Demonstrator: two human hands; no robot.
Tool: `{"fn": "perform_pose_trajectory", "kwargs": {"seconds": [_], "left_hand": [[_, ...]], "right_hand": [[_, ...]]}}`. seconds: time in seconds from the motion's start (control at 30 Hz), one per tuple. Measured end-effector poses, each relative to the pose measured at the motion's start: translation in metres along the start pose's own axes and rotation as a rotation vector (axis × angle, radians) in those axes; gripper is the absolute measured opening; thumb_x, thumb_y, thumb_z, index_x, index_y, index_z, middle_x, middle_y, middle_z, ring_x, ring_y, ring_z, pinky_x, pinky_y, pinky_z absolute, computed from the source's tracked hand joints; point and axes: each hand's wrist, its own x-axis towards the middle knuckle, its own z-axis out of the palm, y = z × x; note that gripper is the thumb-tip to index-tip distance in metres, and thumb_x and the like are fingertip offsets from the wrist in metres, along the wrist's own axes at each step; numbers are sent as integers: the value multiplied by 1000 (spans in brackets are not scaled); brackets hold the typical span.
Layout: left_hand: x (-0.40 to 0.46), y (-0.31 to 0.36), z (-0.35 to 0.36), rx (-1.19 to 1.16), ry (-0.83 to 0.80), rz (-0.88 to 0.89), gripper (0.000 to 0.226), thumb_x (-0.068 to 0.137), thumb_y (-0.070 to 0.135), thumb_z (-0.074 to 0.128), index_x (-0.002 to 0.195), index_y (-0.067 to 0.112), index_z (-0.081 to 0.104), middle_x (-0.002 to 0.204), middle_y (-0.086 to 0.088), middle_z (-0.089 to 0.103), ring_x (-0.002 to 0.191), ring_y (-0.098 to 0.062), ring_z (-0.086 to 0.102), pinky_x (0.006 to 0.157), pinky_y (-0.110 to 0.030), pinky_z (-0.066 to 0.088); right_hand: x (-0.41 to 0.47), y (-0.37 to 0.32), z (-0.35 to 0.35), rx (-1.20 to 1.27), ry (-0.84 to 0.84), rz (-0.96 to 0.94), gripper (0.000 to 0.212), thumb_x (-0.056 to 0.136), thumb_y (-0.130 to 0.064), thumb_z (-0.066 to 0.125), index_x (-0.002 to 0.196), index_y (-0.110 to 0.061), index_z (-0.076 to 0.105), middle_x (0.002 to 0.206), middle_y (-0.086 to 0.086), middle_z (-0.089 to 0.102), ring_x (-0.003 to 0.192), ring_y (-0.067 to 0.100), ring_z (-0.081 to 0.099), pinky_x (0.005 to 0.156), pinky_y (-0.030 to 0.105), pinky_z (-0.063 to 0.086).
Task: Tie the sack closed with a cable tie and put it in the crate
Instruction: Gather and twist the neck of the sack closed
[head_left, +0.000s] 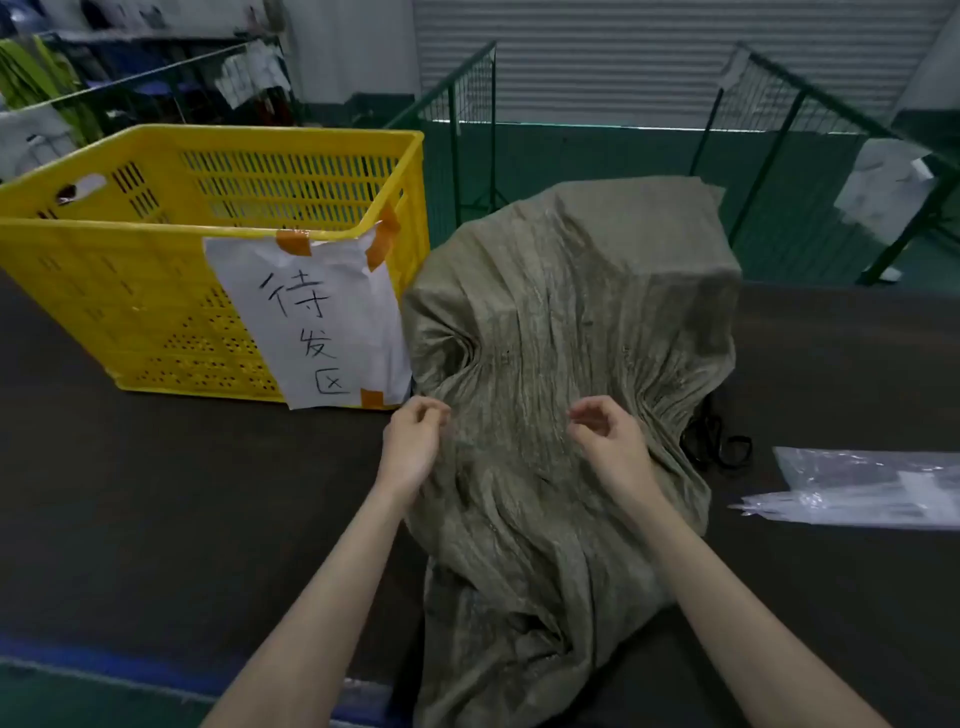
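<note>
Dark surface (156, 493) up front, green floor (810, 249) beyond. Green wire-mesh fence panels (763, 98) standing left and right, grey roller shutter (597, 52) across the back. Hanging garments (31, 78) on a rack (135, 78) far left. Dim, cool light.

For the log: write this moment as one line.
sack no tie seen; left hand at its edge, grip unclear; right hand over it, loosely curled; cable ties right of sack; crate at left

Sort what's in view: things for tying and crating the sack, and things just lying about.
For the job: sack; yellow crate; black strands beside the sack, possibly cable ties; left hand and right hand over the sack.
Lying about: clear plastic bag; paper sign taped to the crate; green mesh fence.
</note>
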Motion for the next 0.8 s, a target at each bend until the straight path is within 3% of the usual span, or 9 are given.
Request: {"fn": "perform_pose_trajectory", "kwargs": {"seconds": [0.07,0.13,0.2,0.27,0.37,0.43,0.57,0.7,0.8], "left_hand": [[11,1,-2,155,62,30,21,96,18,43,102,15,63,99,2,60,93,-15,56,77,-29,42],[25,-1,-4,197,98,32,20,95,18,44,107,14,60,107,-3,59,97,-21,56,78,-31,44],[39,-4,-3,231,106,44,20,94,16,45,108,13,59,113,-9,58,103,-26,56,88,-37,46],[50,-4,0,307,95,56,24,94,16,45,113,11,57,119,-12,55,111,-27,53,98,-42,44],[62,4,8,308,51,41,32,97,21,43,124,7,52,124,-13,55,112,-26,52,91,-34,43],[69,12,15,293,-34,-34,40,99,31,41,129,6,49,125,-12,56,113,-26,52,83,-29,38],[79,26,28,262,-270,-186,67,94,58,29,138,9,46,143,-10,46,131,-27,42,106,-34,32],[73,38,37,191,-367,-222,63,96,59,19,148,25,26,155,-4,29,142,-23,26,112,-34,21],[64,36,43,145,-453,-223,71,88,71,23,147,32,28,154,3,30,142,-20,26,116,-35,19]], "right_hand": [[8,2,5,-77,26,3,21,79,-7,64,97,-18,60,104,1,64,105,20,58,95,37,46],[11,3,10,-180,20,10,28,80,-10,64,106,-19,57,114,0,55,116,21,48,98,34,37],[16,5,16,-310,12,31,37,81,-12,63,117,-17,53,122,4,47,121,24,36,99,33,31],[20,8,20,-406,-5,71,46,81,-18,65,124,-17,48,133,9,41,125,29,30,104,41,30],[24,18,29,-421,-68,147,56,82,-27,68,131,-19,42,140,9,36,129,32,28,107,48,30],[25,25,34,-413,-85,158,59,82,-30,68,132,-19,39,140,9,36,128,32,30,106,49,31],[27,34,39,-410,-54,171,62,81,-32,68,132,-15,38,136,9,42,126,32,34,103,45,33],[31,41,41,-391,-9,166,55,79,-32,71,124,-9,49,123,11,54,117,30,46,99,43,39],[33,44,40,-369,34,151,36,82,-22,68,113,-6,61,111,15,62,108,31,55,93,41,44]]}}
